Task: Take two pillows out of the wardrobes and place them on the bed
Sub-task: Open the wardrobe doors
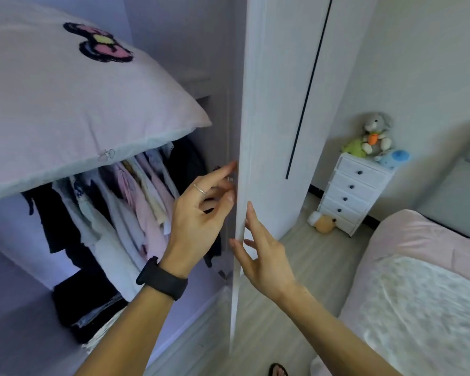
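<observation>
A pale pink pillow [65, 104] with a dark flower patch fills the upper left, jutting out of the open wardrobe above the hanging clothes. Nothing shows what supports it. My left hand [201, 213], with a ring and a black wristband, reaches to the inner edge of the white wardrobe door [251, 131], fingertips touching it. On the door's outer side my right hand [261, 251] has its fingers spread and lying against the edge. The bed [418, 294], with a pink sheet and a white blanket, lies at the lower right. A second pillow is not in view.
Hanging clothes [125, 202] and folded dark ones fill the wardrobe [190, 50]. A white drawer chest [353, 191] with plush toys on top stands in the far corner, another toy on the floor beside it. Wood floor [310, 267] runs between wardrobe and bed.
</observation>
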`<state>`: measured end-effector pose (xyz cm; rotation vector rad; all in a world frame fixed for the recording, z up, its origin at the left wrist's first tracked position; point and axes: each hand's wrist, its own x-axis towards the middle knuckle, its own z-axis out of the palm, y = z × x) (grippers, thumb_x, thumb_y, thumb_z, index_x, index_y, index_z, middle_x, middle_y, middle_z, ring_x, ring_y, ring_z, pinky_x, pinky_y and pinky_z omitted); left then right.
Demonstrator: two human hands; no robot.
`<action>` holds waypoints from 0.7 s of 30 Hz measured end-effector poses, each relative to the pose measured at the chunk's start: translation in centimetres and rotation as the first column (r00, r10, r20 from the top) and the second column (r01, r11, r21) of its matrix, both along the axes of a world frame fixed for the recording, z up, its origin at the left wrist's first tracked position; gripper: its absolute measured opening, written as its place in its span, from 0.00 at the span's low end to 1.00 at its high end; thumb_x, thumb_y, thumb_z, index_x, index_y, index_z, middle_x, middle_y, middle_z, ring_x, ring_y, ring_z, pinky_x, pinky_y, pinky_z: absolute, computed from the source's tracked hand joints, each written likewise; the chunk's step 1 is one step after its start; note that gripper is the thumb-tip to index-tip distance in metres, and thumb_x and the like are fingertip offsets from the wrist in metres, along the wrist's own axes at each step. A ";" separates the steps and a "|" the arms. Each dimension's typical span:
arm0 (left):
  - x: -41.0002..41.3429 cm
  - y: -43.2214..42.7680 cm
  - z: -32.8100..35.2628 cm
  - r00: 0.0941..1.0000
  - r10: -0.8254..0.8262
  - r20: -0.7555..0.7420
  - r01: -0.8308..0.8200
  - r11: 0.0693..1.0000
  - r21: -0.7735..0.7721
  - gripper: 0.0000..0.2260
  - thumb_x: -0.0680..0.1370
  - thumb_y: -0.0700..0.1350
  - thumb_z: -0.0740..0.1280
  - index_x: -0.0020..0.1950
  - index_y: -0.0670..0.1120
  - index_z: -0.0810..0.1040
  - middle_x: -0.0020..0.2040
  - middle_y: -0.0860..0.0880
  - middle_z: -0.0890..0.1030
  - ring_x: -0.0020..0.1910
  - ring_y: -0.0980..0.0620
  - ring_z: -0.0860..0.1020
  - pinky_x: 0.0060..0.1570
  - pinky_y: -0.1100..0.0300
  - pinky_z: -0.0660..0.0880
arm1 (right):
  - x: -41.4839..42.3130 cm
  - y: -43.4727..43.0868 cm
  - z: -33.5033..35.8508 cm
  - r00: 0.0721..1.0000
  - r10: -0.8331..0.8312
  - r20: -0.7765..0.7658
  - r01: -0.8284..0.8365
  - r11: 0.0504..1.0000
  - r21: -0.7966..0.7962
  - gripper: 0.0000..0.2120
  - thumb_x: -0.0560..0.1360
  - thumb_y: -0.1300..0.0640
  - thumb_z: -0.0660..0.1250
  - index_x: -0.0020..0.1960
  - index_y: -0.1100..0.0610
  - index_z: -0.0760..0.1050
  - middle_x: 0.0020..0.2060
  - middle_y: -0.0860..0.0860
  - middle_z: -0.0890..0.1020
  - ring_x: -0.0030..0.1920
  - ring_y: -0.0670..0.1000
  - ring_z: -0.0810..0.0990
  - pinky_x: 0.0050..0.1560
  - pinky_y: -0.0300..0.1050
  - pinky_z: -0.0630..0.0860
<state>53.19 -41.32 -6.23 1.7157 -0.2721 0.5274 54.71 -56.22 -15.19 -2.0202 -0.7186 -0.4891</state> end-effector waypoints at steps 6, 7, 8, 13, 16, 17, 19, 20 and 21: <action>3.8 -3.2 -0.3 0.992 -0.086 0.093 0.058 0.961 0.270 0.27 0.78 0.41 0.71 0.73 0.60 0.70 0.71 0.57 0.73 0.71 0.58 0.71 0.69 0.62 0.70 | -0.4 -4.8 -0.3 0.980 -0.193 -0.042 0.191 0.981 -0.037 0.43 0.82 0.55 0.65 0.77 0.29 0.37 0.63 0.47 0.81 0.58 0.55 0.81 0.52 0.44 0.83; 4.7 -4.0 -0.5 0.987 -0.106 0.122 0.056 0.932 0.359 0.28 0.78 0.43 0.71 0.75 0.60 0.67 0.73 0.57 0.70 0.73 0.58 0.68 0.68 0.65 0.69 | -0.1 -5.8 -0.4 0.967 -0.250 -0.041 0.248 0.968 -0.044 0.42 0.82 0.55 0.64 0.77 0.30 0.37 0.56 0.53 0.84 0.53 0.57 0.83 0.48 0.48 0.83; 5.7 -5.0 -0.7 0.982 -0.121 0.145 0.044 0.894 0.445 0.30 0.78 0.46 0.71 0.77 0.61 0.64 0.76 0.57 0.66 0.74 0.59 0.66 0.66 0.68 0.69 | 0.4 -6.9 -0.5 0.951 -0.305 -0.044 0.303 0.952 -0.049 0.42 0.83 0.55 0.64 0.77 0.30 0.37 0.50 0.55 0.85 0.48 0.58 0.84 0.46 0.50 0.83; 10.7 -9.4 -3.3 0.946 -0.089 0.312 -0.169 0.684 0.709 0.42 0.76 0.47 0.74 0.80 0.61 0.51 0.81 0.49 0.55 0.74 0.44 0.67 0.59 0.49 0.78 | 3.5 -10.6 -0.4 0.883 -0.453 -0.125 0.455 0.890 -0.012 0.39 0.84 0.55 0.60 0.77 0.29 0.36 0.38 0.52 0.82 0.37 0.51 0.80 0.40 0.45 0.78; 13.3 -11.5 -4.4 0.928 -0.082 0.363 -0.244 0.600 0.762 0.48 0.72 0.47 0.78 0.81 0.56 0.50 0.81 0.42 0.54 0.76 0.37 0.63 0.65 0.41 0.74 | 5.8 -12.4 -0.2 0.854 -0.491 -0.170 0.502 0.865 0.023 0.38 0.84 0.55 0.59 0.76 0.29 0.37 0.38 0.53 0.79 0.37 0.50 0.78 0.40 0.42 0.75; 14.0 -12.2 -4.8 0.929 -0.071 0.362 -0.261 0.567 0.781 0.49 0.71 0.48 0.79 0.82 0.55 0.49 0.82 0.42 0.52 0.76 0.37 0.60 0.66 0.40 0.73 | 6.6 -13.0 -0.1 0.845 -0.502 -0.184 0.515 0.857 0.028 0.37 0.84 0.55 0.58 0.77 0.29 0.37 0.37 0.53 0.78 0.37 0.50 0.77 0.39 0.42 0.74; 15.3 -13.3 -5.3 0.933 -0.048 0.357 -0.282 0.518 0.807 0.53 0.69 0.50 0.79 0.82 0.55 0.46 0.82 0.41 0.49 0.77 0.36 0.56 0.66 0.37 0.72 | 7.9 -13.9 -0.1 0.834 -0.514 -0.202 0.531 0.847 0.035 0.36 0.84 0.55 0.58 0.77 0.30 0.37 0.34 0.52 0.76 0.36 0.51 0.75 0.38 0.42 0.74; 15.8 -13.9 -5.4 0.934 -0.041 0.355 -0.286 0.509 0.812 0.54 0.68 0.51 0.80 0.82 0.54 0.44 0.82 0.41 0.48 0.77 0.36 0.55 0.66 0.36 0.71 | 8.6 -14.2 -0.2 0.831 -0.518 -0.203 0.535 0.844 0.038 0.36 0.84 0.55 0.58 0.78 0.30 0.38 0.33 0.52 0.76 0.35 0.51 0.75 0.36 0.42 0.73; 16.4 -14.5 -5.6 0.934 -0.035 0.355 -0.290 0.505 0.813 0.56 0.68 0.51 0.80 0.82 0.54 0.43 0.82 0.41 0.47 0.78 0.35 0.54 0.66 0.36 0.71 | 9.3 -14.6 -0.2 0.829 -0.522 -0.204 0.540 0.841 0.041 0.36 0.84 0.55 0.58 0.78 0.31 0.39 0.32 0.52 0.75 0.34 0.52 0.75 0.35 0.41 0.73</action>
